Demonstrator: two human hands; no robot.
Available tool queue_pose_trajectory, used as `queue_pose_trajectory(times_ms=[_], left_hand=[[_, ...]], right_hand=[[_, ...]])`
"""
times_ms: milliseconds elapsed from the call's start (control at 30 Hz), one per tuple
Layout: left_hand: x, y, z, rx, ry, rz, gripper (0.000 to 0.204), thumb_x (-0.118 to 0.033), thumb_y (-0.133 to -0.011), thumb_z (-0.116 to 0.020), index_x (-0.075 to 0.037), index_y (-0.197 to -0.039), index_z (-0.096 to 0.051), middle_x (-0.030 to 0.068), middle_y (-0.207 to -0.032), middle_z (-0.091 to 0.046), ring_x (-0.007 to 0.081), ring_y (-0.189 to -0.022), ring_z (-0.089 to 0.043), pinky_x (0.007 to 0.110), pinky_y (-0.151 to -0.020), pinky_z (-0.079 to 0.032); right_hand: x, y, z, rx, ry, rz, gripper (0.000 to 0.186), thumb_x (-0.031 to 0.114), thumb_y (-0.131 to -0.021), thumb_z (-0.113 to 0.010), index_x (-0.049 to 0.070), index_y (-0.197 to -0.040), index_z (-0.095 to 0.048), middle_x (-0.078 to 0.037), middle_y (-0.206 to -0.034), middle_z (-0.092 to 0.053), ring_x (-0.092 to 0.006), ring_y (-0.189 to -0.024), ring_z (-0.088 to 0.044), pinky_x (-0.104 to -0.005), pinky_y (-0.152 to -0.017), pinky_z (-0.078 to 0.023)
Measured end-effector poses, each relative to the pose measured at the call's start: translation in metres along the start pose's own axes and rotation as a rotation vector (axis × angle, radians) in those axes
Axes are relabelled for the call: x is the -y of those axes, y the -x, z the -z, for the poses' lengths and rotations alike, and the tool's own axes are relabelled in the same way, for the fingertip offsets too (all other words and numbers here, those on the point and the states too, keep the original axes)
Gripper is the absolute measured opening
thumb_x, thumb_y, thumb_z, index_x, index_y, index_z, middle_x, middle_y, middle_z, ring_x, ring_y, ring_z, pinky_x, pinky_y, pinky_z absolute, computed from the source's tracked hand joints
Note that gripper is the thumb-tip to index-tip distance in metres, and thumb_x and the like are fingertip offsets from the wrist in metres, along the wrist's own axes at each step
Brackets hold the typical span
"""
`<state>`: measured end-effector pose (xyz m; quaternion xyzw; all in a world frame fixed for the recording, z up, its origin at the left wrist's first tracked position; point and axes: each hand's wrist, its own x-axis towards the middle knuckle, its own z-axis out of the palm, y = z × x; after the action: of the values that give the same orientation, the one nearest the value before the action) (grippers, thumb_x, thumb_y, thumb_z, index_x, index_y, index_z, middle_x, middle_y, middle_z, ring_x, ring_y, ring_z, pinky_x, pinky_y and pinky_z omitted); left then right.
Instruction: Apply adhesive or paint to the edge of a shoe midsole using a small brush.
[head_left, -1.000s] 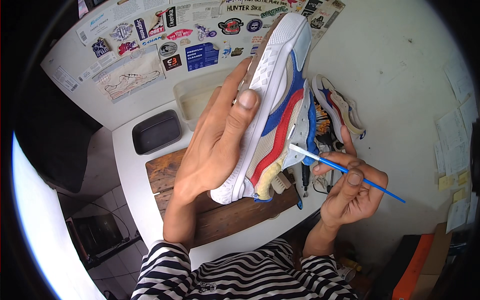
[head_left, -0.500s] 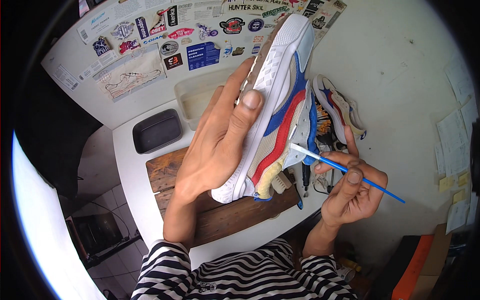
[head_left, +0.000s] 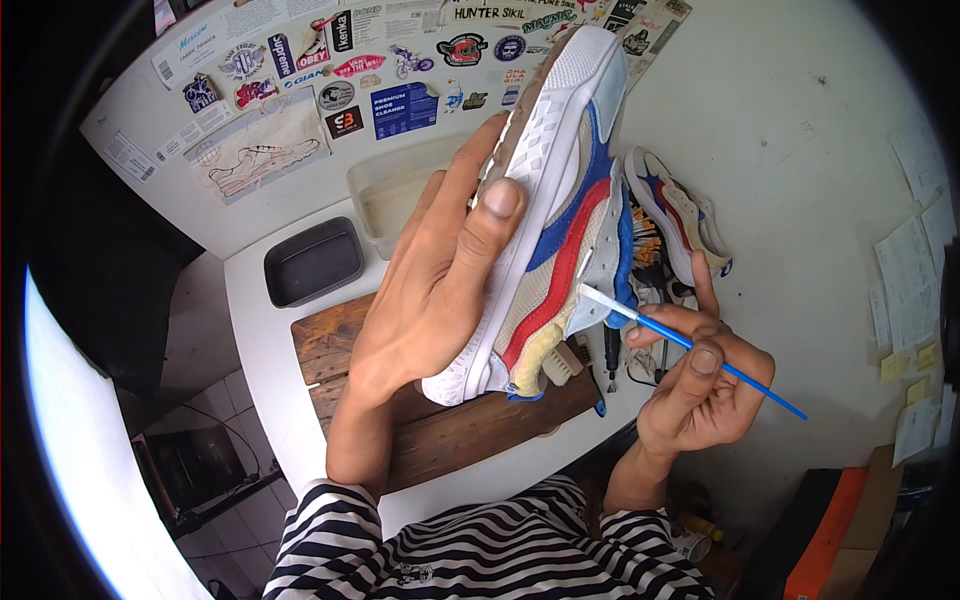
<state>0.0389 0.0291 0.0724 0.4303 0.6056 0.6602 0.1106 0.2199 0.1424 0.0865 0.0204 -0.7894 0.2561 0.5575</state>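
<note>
My left hand (head_left: 440, 270) is wrapped round the sole of a sneaker (head_left: 565, 290), its thumb on the white midsole. The shoe is held up on its side, toe pointing away, with beige mesh and red, blue, pale grey and yellow panels. Between the thumb and fingers of my right hand (head_left: 705, 380) is a thin blue paintbrush (head_left: 660, 330). Its pale, flat tip lies against the light grey eyelet panel, beside the red stripe. My right index finger sticks up, off the brush handle.
A matching sneaker (head_left: 675, 215) rests at the back right. Below the held shoe are a dark wooden board (head_left: 440, 450) and a scrub brush (head_left: 566, 362). A black tray (head_left: 315, 262) and a translucent tub (head_left: 375, 195) stand at the left, before a stickered wall panel (head_left: 290, 110).
My right hand and the paintbrush have shifted very slightly, with the handle's end a little lower. The left hand keeps the sneaker almost still.
</note>
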Motion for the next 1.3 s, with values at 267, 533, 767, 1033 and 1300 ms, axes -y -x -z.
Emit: queue_pose_trajectory(times_ms=[267, 533, 767, 1033, 1300], left_hand=[[0.001, 0.000, 0.000, -0.011, 0.002, 0.011, 0.076, -0.060, -0.101, -0.035, -0.001, -0.149, -0.037, 0.0328, -0.139, -0.046, 0.0442, -0.132, -0.045, 0.046, -0.109, -0.035], [0.000, -0.001, 0.001, -0.014, -0.016, 0.002, 0.076, -0.060, -0.101, -0.034, -0.001, -0.149, -0.037, 0.0327, -0.138, -0.047, 0.0445, -0.132, -0.046, 0.046, -0.109, -0.035], [0.001, 0.000, 0.001, -0.016, -0.029, 0.002, 0.076, -0.060, -0.101, -0.034, -0.001, -0.149, -0.037, 0.0327, -0.139, -0.047, 0.0441, -0.131, -0.046, 0.046, -0.109, -0.035], [0.001, -0.001, 0.000, -0.010, -0.022, 0.013, 0.076, -0.060, -0.101, -0.033, -0.002, -0.149, -0.037, 0.0329, -0.138, -0.047, 0.0443, -0.131, -0.046, 0.046, -0.109, -0.035], [0.001, -0.001, 0.001, -0.022, -0.040, 0.011, 0.077, -0.061, -0.101, -0.034, -0.002, -0.149, -0.037, 0.0332, -0.138, -0.047, 0.0441, -0.131, -0.047, 0.046, -0.109, -0.035]], right_hand=[[-0.002, 0.001, 0.000, -0.012, 0.010, 0.004, 0.018, 0.016, -0.103, -0.049, -0.001, -0.102, -0.042, -0.017, -0.067, -0.064, -0.0224, -0.067, -0.070, -0.0660, -0.105, -0.037], [-0.002, 0.000, -0.002, -0.029, -0.002, 0.025, 0.018, 0.015, -0.103, -0.049, -0.001, -0.101, -0.042, -0.017, -0.066, -0.064, -0.0231, -0.068, -0.071, -0.0664, -0.106, -0.036], [-0.003, -0.001, -0.003, -0.031, 0.055, 0.032, 0.017, 0.015, -0.104, -0.046, -0.001, -0.099, -0.043, -0.017, -0.063, -0.062, -0.0229, -0.064, -0.069, -0.0684, -0.103, -0.038], [-0.005, -0.002, -0.005, -0.036, 0.091, 0.057, 0.017, 0.015, -0.104, -0.044, 0.000, -0.097, -0.043, -0.018, -0.061, -0.061, -0.0219, -0.059, -0.067, -0.0697, -0.101, -0.040], [-0.006, -0.001, -0.005, -0.038, 0.086, 0.070, 0.017, 0.015, -0.104, -0.044, -0.001, -0.098, -0.042, -0.019, -0.061, -0.062, -0.0213, -0.059, -0.067, -0.0696, -0.100, -0.041]])
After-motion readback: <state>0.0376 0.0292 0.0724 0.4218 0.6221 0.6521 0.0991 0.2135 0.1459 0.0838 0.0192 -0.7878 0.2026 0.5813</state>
